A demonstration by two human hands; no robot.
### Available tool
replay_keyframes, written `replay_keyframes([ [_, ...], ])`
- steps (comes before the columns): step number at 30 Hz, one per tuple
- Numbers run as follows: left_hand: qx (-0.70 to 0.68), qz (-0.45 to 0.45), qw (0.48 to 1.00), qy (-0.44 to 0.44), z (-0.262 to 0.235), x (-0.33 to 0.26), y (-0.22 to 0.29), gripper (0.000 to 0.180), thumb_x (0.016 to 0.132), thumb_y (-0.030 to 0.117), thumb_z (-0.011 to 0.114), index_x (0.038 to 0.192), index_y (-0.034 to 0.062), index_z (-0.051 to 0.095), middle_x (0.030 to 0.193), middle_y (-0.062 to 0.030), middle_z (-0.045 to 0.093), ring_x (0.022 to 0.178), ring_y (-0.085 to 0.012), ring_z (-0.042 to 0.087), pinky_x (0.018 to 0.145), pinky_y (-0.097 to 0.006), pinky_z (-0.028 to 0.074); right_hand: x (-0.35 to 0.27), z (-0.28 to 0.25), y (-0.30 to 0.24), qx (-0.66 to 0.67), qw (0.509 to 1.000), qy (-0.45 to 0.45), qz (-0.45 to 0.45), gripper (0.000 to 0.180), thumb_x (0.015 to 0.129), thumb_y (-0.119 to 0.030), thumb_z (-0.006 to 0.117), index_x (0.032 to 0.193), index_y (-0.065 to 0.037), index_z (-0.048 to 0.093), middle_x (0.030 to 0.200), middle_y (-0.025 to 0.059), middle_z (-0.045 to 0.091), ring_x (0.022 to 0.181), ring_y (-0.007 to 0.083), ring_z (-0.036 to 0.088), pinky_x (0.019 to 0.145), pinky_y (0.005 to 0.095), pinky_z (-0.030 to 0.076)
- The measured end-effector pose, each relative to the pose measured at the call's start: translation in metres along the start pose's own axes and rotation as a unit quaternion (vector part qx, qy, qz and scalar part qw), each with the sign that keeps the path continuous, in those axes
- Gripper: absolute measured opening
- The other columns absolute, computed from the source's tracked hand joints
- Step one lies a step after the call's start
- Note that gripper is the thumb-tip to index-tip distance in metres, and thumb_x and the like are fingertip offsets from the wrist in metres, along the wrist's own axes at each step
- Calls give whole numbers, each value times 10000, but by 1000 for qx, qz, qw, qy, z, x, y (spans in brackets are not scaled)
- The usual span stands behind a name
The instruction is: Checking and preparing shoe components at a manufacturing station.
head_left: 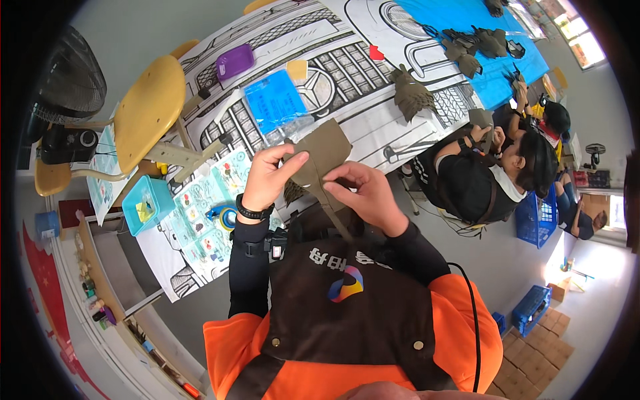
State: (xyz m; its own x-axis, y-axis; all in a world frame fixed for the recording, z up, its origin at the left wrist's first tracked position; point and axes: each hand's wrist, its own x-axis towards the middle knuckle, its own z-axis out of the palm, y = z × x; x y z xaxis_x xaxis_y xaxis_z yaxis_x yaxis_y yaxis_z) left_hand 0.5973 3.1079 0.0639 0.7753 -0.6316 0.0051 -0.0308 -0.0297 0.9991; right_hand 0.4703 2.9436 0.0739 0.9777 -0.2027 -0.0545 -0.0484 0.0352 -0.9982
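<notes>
In front of my chest I hold a flat olive-brown fabric piece (327,150), its squared end pointing away from me. My left hand (272,177) grips its left edge, thumb on top and fingers partly behind. On the right side, my right hand (365,193) pinches the lower part between thumb and fingertips. A narrow strap of the same colour (339,221) hangs from there toward my apron. Beneath the piece, more brown fabric (295,192) shows, mostly hidden by my hands. A blue packet (275,101) lies on the table just beyond.
The table carries a printed cloth (360,113), a purple tray (235,61) and a pile of brown fabric pieces (412,92). To the left are a turquoise bin (147,203), a blue tape roll (225,217) and a yellow chair (148,110). Co-workers (480,177) sit at the right.
</notes>
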Motion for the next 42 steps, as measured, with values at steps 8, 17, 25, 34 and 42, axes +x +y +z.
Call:
replay_keyframes([
  [8,12,27,999,-22,7,-15,25,91,804,24,612,877,-30,613,751,-10,626,695,-52,541,621,-206,421,6,-20,-51,-264,918,84,-283,181,665,3,708,827,-63,659,846,54,574,731,189,589,628,269,484],
  [17,115,83,990,3,16,-27,51,53,791,19,595,826,0,630,694,-67,622,634,-154,526,650,-270,401,19,3,-59,-272,907,53,-316,181,666,-19,705,831,-49,636,834,53,563,719,205,584,597,291,486],
  [25,133,124,981,67,20,-35,56,25,782,28,604,781,8,618,673,-59,606,618,-162,492,633,-276,378,15,7,-62,-278,897,-12,-345,184,667,-20,691,830,-45,609,834,61,558,729,223,579,615,311,485],
  [34,121,100,985,65,22,-41,54,40,782,37,609,764,3,618,670,-54,616,614,-138,485,639,-276,379,3,3,-66,-246,923,-10,-295,171,684,-35,686,833,-47,603,842,63,566,699,226,577,593,309,483],
  [42,127,101,986,43,24,-43,55,37,779,30,606,759,0,615,649,-58,606,584,-137,497,651,-268,369,6,3,-65,-278,905,-22,-321,175,689,-32,679,841,-44,593,831,62,563,703,231,579,598,309,485],
])
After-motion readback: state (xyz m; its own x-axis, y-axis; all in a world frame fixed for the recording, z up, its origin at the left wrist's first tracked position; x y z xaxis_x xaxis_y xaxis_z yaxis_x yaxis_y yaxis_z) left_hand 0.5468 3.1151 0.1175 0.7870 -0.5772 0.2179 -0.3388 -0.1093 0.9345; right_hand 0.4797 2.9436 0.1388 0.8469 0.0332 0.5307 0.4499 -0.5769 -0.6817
